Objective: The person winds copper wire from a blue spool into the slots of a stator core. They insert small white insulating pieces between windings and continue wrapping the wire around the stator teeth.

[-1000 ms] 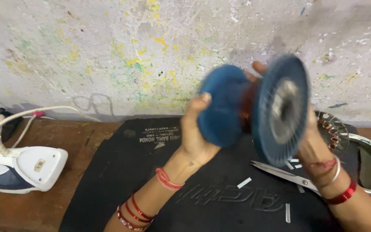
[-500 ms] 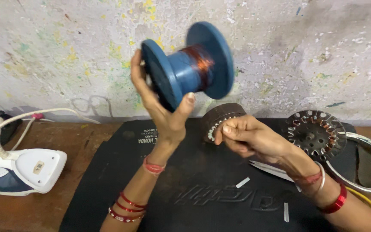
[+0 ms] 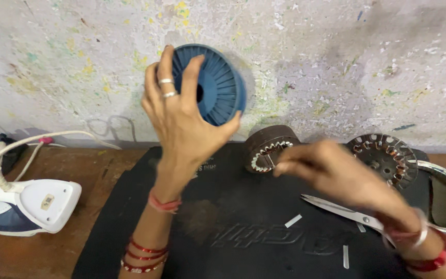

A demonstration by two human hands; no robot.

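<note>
Two hands over black mat (image 3: 192, 243) on wood bench, paint-flecked wall, left hand (image 3: 181, 121) gripping blue spool (image 3: 218, 90), right hand (image 3: 331, 173) blurred, grip unclear.

clothes iron (image 3: 24, 206) (white, corded), scissors (image 3: 344, 211), black mat (image 3: 243, 243)

One blue spool (image 3: 218, 90), two metal motor cores (image 3: 269, 149) (image 3: 386, 157), one pair of scissors (image 3: 339, 209), one iron (image 3: 24, 206), one black mat (image 3: 243, 243), three white strips (image 3: 293, 221).

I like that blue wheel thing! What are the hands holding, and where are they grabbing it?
The left hand grips the blue spool by its round end flange. The right hand is blurred beside the dark metal ring; whether it holds anything cannot be told.
</note>
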